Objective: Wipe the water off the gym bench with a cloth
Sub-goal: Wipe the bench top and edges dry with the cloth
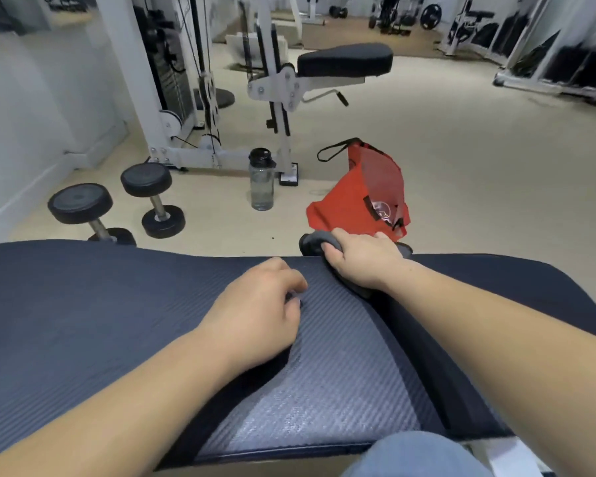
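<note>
A dark blue ribbed gym bench [83,304] fills the lower half of the view, its pad split by a black gap on the right. My right hand [358,258] grips a rolled grey cloth [315,241] at the bench's far edge, with part of the cloth under the palm. My left hand [258,315] rests on the middle of the pad, its fingers curled loosely and holding nothing. A paler, shinier patch of the pad [310,407] lies nearer to me; I cannot tell whether it is wet.
On the floor beyond the bench lie a red bag [362,191], a clear water bottle [261,180] and two black dumbbells [152,197]. A white cable machine [186,98] and a padded seat [344,60] stand behind them. My knee [417,456] shows at the bottom.
</note>
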`<state>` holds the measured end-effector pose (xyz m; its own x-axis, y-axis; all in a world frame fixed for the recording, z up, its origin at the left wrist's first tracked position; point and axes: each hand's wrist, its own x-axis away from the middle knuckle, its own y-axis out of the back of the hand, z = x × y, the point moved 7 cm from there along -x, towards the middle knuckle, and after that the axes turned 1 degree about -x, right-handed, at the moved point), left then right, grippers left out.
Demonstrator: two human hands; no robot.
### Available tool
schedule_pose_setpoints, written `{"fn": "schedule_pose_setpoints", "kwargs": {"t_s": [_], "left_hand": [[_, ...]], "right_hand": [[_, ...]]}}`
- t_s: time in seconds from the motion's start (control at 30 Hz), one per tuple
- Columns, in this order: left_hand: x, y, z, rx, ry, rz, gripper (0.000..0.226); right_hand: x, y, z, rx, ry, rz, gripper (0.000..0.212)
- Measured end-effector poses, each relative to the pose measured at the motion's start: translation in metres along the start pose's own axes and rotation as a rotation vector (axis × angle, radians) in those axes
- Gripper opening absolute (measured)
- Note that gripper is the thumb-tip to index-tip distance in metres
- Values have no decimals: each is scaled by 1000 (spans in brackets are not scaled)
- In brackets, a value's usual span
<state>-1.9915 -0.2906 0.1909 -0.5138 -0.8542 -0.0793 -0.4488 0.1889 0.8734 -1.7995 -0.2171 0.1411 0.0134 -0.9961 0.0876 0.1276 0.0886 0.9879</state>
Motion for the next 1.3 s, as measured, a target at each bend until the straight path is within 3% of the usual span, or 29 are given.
{"fn": "schedule_pose_setpoints", "kwargs": {"t_s": [0.33, 0.6, 0.7, 0.9, 1.1, 1.3], "left_hand": [[-87, -87, -135, 24, -218, 84, 23], [-105, -127, -185, 88, -301, 82, 22], [-97, -135, -194, 113, -342, 87, 21], [-73, -124, -203, 168, -425, 81, 21], [-32, -97, -206, 182, -439, 80, 22], [23, -79, -195, 190, -501, 77, 23]], "right_hand": [[36, 15, -197, -17, -236, -42, 47], [77, 26, -314, -112, -521, -28, 54], [101, 25, -336, -171, -632, -68, 57], [158, 5, -370, -519, -806, -258, 81], [238, 3, -340, -432, -1007, -215, 59], [274, 10, -310, -354, -1130, -122, 54]]}}
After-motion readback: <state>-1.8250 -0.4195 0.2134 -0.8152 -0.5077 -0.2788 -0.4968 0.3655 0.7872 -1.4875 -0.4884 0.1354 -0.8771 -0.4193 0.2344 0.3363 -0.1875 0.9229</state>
